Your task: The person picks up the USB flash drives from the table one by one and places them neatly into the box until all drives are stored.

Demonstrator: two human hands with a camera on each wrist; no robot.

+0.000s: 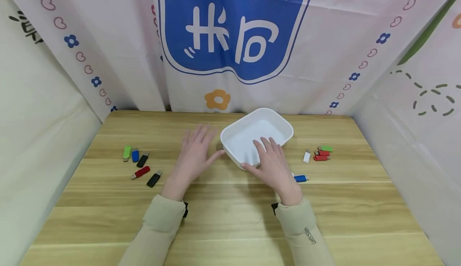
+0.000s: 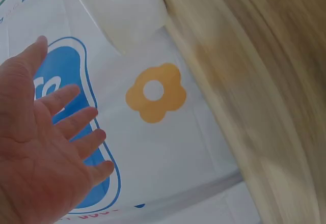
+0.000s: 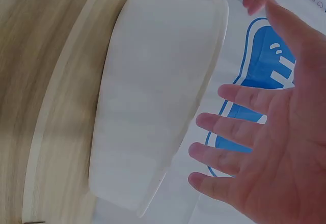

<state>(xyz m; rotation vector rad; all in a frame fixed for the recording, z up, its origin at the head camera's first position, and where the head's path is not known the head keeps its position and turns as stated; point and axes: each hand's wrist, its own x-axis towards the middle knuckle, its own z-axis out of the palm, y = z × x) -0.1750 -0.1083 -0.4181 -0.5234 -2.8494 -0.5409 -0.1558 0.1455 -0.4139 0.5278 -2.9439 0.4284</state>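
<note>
A white rectangular tub [image 1: 252, 136] stands, turned at an angle, towards the back of the wooden table. To its left the left hand [image 1: 192, 156] hovers with fingers spread, its thumb near the tub's rim; nothing is in it. The right hand [image 1: 271, 166] is over the tub's near right side, fingers apart and holding nothing; whether it touches the rim I cannot tell. In the left wrist view the left palm [image 2: 46, 152] is bare. The right wrist view has the tub's outer wall [image 3: 147, 91] beside the spread right hand [image 3: 275, 127].
Several USB sticks lie at the left, among them a green one [image 1: 127, 153] and a red one [image 1: 141, 172]. On the right are a white stick [image 1: 307, 156], a blue one [image 1: 301, 178], and red and green ones [image 1: 325, 148]. A printed curtain [image 1: 194, 85] hangs behind the table.
</note>
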